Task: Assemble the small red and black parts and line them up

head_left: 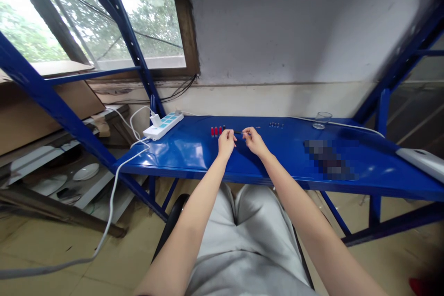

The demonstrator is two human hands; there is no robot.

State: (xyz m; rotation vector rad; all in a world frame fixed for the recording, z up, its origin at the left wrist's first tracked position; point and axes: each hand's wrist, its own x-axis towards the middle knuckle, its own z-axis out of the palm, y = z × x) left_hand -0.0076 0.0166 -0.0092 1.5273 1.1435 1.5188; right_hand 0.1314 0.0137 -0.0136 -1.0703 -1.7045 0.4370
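Thin black rod (238, 132) steadied between left hand (226, 144) and right hand (255, 142), fingers of both clamped on it, just beside red cylinders (215, 131) on blue steel shelf (180, 157)

The small glossy red plastic pegs (216, 131) stood on a smooth, shiny blue painted-metal desk (180, 152), beside a white smooth plastic power strip (163, 126).

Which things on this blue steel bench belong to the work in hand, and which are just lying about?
Work in hand: right hand pinching a thin black rod; left hand beside it; upright red plastic cylinders; small dark metal studs.

Lying about: white power strip with teal switches; clear glass tumbler; white cable.
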